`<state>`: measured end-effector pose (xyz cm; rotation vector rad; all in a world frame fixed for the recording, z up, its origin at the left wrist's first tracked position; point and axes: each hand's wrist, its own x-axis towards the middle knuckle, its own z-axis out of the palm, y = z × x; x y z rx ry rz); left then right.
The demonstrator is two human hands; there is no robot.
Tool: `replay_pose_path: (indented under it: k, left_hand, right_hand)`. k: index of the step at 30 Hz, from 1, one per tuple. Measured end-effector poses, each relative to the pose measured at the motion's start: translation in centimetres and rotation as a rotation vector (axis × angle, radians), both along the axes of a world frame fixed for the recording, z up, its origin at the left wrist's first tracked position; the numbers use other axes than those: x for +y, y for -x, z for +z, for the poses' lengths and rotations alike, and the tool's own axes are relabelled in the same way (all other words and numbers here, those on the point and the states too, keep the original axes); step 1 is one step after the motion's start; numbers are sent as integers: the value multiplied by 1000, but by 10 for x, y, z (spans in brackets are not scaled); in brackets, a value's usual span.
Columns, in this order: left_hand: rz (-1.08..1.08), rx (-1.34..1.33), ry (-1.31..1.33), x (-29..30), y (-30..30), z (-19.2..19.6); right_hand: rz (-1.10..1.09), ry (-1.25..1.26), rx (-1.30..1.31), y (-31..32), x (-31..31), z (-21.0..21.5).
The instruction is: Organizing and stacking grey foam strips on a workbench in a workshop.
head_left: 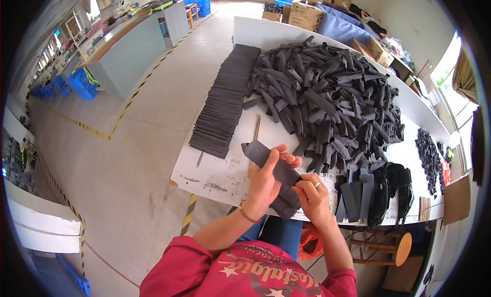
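My left hand (266,182) is wrapped round a dark grey fabric strip (258,153), with the thumb lying over its top face. Finger and thumb of my right hand (313,197) pinch the strip at its lower right. The strip is held in the air over the table's near edge, and its upper left end looks curled or folded. More dark grey fabric (286,201) hangs below, between my hands; whether it is part of the same strip I cannot tell.
On the white table (204,182), a neat row of stacked dark strips (225,103) lies left of a large loose pile (332,92). A narrow wooden stick (254,149) sits near my left hand. Flat grey pieces (355,197) and black curved bundles (391,192) overhang the edge. A wooden stool (401,248) stands below.
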<state>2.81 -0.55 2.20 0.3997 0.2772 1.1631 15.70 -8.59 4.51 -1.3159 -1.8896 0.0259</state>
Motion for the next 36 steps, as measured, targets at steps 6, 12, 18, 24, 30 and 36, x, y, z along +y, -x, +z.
replay_pose_path:
  k: [6, 12, 18, 24, 30, 36]
  left_hand:
    - [17, -34, 12, -6, -5, -4]
    - [22, -54, -8, -6, -5, -8]
    - [26, -75, 33, -7, -6, -12]
    - [-67, -106, 47, -2, -3, -16]
    - [-84, -103, 60, -4, -3, -20]
    - [-80, -108, 77, -5, -3, -23]
  right_hand:
    - [14, -21, 30, 3, 2, -4]
    - [7, -11, 52, 6, 5, -5]
    - [8, -3, 37, 9, 7, -5]
    - [-16, 31, 30, 13, 6, -9]
    - [-40, 18, 48, 16, 5, -12]
    - [-37, 23, 66, 16, 5, -17]
